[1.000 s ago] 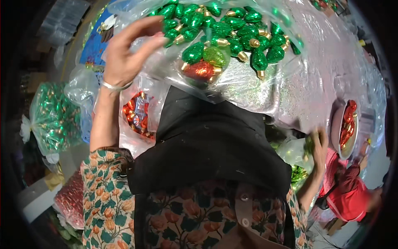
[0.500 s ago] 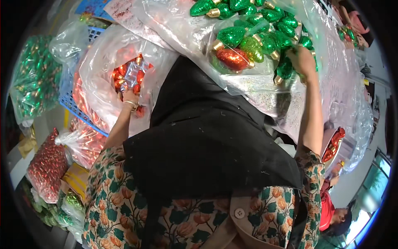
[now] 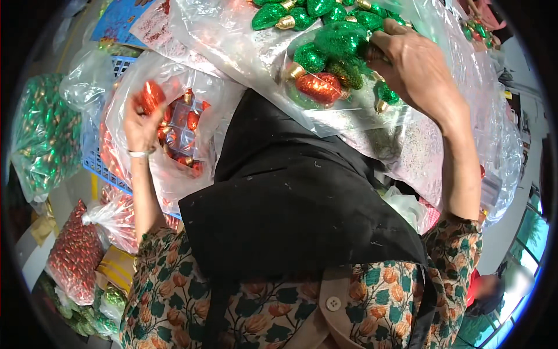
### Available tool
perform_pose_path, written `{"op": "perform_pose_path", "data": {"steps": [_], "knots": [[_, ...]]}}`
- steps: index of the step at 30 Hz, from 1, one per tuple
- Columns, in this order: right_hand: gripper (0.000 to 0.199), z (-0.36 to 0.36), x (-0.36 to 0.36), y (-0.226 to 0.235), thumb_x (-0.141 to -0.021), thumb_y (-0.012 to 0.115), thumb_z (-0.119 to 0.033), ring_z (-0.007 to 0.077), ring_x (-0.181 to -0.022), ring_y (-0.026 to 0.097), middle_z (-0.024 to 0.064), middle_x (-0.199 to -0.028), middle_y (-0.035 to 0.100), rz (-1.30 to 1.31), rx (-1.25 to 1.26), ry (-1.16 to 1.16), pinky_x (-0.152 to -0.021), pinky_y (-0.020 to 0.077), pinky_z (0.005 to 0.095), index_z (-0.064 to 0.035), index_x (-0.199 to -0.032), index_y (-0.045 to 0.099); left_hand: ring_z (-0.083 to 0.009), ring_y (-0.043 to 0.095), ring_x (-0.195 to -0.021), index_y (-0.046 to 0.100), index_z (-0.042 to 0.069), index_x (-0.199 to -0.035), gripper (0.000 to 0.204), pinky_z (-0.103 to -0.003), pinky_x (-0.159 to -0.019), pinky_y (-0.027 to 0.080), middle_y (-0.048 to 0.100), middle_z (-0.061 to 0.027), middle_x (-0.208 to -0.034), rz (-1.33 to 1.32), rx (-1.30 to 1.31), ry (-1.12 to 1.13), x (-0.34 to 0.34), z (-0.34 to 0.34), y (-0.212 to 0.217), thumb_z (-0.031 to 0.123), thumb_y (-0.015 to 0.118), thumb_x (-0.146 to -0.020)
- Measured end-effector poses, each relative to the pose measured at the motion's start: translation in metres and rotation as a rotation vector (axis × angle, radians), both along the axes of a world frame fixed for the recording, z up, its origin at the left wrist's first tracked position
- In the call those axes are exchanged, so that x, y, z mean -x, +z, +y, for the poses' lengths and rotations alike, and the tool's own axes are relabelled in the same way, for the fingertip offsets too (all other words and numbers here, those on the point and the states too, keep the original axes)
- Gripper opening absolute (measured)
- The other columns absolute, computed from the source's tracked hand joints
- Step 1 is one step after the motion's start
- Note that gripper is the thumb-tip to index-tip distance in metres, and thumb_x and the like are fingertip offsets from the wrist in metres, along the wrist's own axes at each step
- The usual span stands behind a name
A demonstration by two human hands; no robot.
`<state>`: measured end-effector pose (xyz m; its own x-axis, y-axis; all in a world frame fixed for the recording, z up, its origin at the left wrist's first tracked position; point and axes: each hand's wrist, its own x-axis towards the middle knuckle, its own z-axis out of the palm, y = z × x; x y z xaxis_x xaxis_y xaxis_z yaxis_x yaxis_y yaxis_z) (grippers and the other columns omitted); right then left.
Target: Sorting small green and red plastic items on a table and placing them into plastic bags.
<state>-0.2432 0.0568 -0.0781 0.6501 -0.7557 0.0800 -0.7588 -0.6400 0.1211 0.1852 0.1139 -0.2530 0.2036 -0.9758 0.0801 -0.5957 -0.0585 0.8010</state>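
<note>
My left hand is raised at the rim of a clear plastic bag, its fingers closed round a shiny red bulb ornament. Inside that bag lie several more red bulbs with gold bases. On the right, my right hand has its fingers closed on the gold base end of a green glitter bulb, smeared by motion. Just below it, a red glitter bulb and a dark green one lie on clear plastic. A single green bulb rests under my right wrist.
More green glitter bulbs are heaped at the far side of the table. A blue plastic basket holds the left bag. Filled bags of green bulbs and red bulbs stand farther left. Someone in red is at the lower right.
My left hand has come up out of the bag with a red bulb. My right hand has moved left from the green heap, bringing a green bulb over the red one.
</note>
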Motion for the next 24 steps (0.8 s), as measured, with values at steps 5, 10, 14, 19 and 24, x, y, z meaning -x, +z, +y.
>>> {"op": "perform_pose_path", "data": {"steps": [5, 10, 14, 19, 24], "knots": [[0.021, 0.016, 0.005, 0.007, -0.081, 0.060, -0.018, 0.0332, -0.075, 0.061, 0.0217, -0.077, 0.060, -0.027, -0.075, -0.088, -0.066, 0.0478, 0.0423, 0.0032, -0.081, 0.058, -0.0187, 0.058, -0.102, 0.048, -0.002, -0.121, 0.059, -0.033, -0.089, 0.048, 0.056, -0.0111, -0.114, 0.048, 0.534, -0.455, 0.115, -0.042, 0.133, 0.001, 0.075, -0.068], [0.028, 0.041, 0.040, 0.020, -0.084, 0.061, -0.022, 0.0235, -0.073, 0.063, 0.0147, -0.080, 0.064, -0.667, -0.209, -0.578, -0.065, 0.0500, 0.0365, 0.0030, -0.095, 0.061, -0.0337, 0.051, -0.102, 0.053, 0.003, -0.116, 0.049, -0.038, -0.088, 0.041, 0.054, -0.0179, -0.110, -0.222, 0.224, -0.981, 0.217, -0.065, 0.189, 0.024, 0.064, -0.073], [0.033, 0.053, 0.042, -0.025, -0.084, 0.063, -0.025, 0.0178, -0.069, 0.060, 0.0079, -0.081, 0.063, -1.284, -0.334, -0.702, -0.064, 0.0493, 0.0311, 0.0018, -0.102, 0.061, -0.0288, 0.056, -0.103, 0.052, 0.006, -0.120, 0.053, -0.037, -0.089, 0.045, 0.056, -0.0124, -0.114, -0.558, 0.188, -1.054, 0.251, -0.088, 0.151, 0.015, 0.072, -0.072], [0.032, 0.054, 0.034, -0.034, -0.083, 0.064, -0.026, 0.0177, -0.065, 0.058, 0.0091, -0.079, 0.062, -0.937, -0.368, -0.401, -0.062, 0.0462, 0.0300, 0.0018, -0.099, 0.061, -0.0315, 0.051, -0.104, 0.058, 0.006, -0.108, 0.042, -0.038, -0.087, 0.041, 0.053, -0.0150, -0.114, -1.209, 0.205, -1.163, 0.266, -0.093, 0.171, 0.022, 0.069, -0.070], [0.029, 0.039, 0.016, -0.004, -0.083, 0.063, -0.022, 0.0211, -0.067, 0.059, 0.0146, -0.080, 0.062, -0.548, -0.493, -0.527, -0.062, 0.0449, 0.0324, 0.0032, -0.097, 0.060, -0.0312, 0.057, -0.095, 0.062, 0.007, -0.103, 0.035, -0.038, -0.080, 0.044, 0.059, -0.0170, -0.100, -0.368, 0.388, -1.336, 0.237, -0.143, 0.120, 0.021, 0.069, -0.072]]}}
